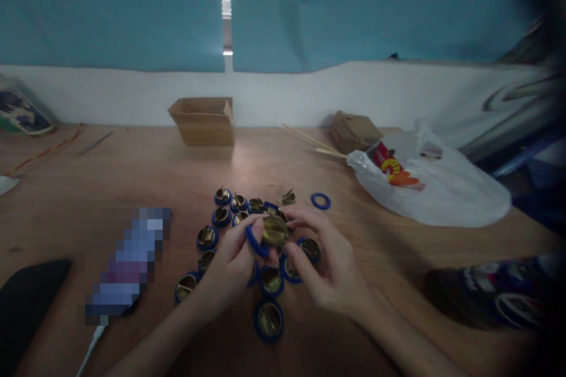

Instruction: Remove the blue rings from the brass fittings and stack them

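Note:
My left hand (pixel 236 253) is closed on a blue ring (pixel 256 242), with its thumb beside a round brass-coloured disc (pixel 275 231). From the other side, the fingertips and thumb of my right hand (pixel 336 265) pinch that disc at its edge. Ring and disc are tilted side by side, held above the table. Around and beneath both hands lie several blue-rimmed round pieces (pixel 269 319) with brass-coloured clips on them; my hands cover some. Behind the right hand, a separate metal clip piece (pixel 287 197) and a loose blue ring (pixel 321 201) rest on the wood.
An open cardboard box (pixel 206 129) stands against the wall. To the right are a brown paper packet (pixel 354 131), a white plastic bag (pixel 460 188) and a dark bottle (pixel 486 294). A blurred phone (pixel 130 265) with a white cable (pixel 91 344) lies at left.

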`<state>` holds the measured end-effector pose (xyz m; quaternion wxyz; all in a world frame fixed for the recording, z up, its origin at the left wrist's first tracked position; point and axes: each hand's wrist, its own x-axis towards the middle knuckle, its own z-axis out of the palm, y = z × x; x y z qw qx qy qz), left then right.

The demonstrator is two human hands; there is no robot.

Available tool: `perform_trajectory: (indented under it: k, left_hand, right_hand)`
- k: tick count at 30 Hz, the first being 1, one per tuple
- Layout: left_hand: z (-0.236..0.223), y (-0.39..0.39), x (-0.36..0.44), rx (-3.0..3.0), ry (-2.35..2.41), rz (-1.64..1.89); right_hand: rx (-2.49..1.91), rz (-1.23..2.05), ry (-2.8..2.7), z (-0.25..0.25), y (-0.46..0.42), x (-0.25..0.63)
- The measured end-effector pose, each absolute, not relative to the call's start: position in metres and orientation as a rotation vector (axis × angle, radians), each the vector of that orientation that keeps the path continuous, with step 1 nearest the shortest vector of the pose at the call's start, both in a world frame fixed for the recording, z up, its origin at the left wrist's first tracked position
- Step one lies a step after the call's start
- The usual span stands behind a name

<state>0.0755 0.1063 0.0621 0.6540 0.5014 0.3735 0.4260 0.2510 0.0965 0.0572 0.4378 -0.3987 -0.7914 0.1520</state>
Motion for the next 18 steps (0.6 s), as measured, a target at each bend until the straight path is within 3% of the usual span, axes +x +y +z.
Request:
perform_trajectory:
  k: [10, 18]
  left_hand:
    - [0.056, 0.110, 0.075, 1.210, 0.812, 0.876]
    - [0.047, 0.116, 0.075, 1.219, 0.909, 0.970]
  right_hand:
    - [-0.955, 0.552, -2.146, 0.053, 0.100, 0.249]
    - [-1.143, 0.383, -1.959, 0.048, 0.102, 0.250]
